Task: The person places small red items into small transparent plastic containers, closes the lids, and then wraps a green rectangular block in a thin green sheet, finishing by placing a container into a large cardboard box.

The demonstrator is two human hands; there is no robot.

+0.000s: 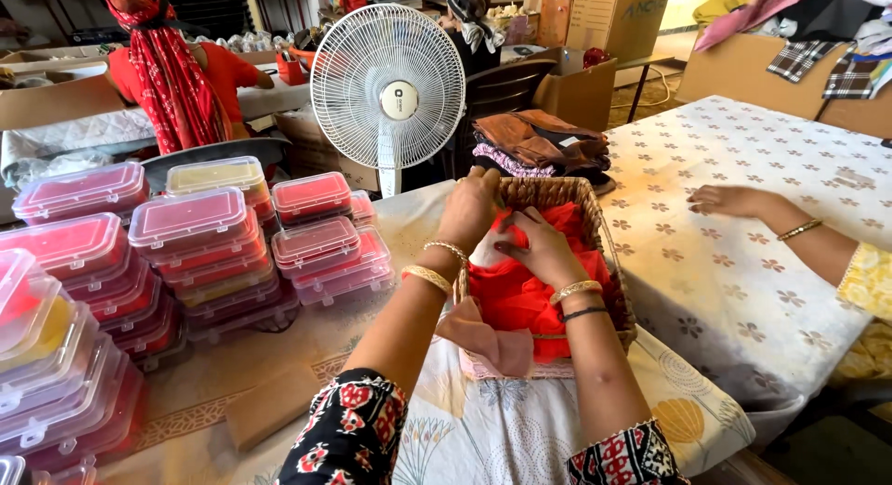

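A woven wicker basket (pixel 615 262) sits on the table in front of me, filled with red-orange cloth (pixel 511 294). My left hand (pixel 469 211) rests on the basket's far left rim, fingers curled over the cloth. My right hand (pixel 537 248) presses into the cloth at the basket's middle, pinching a fold. A dusty pink cloth piece (pixel 488 341) hangs over the basket's near edge. Both wrists wear gold bangles.
Stacks of clear lidded plastic boxes (pixel 190 243) with red contents fill the left. A white standing fan (pixel 388 85) stands behind the basket. Folded brown clothes (pixel 539 141) lie beyond. Another person's hand (pixel 734 202) rests on the patterned tablecloth at right. A person in red sits at back left.
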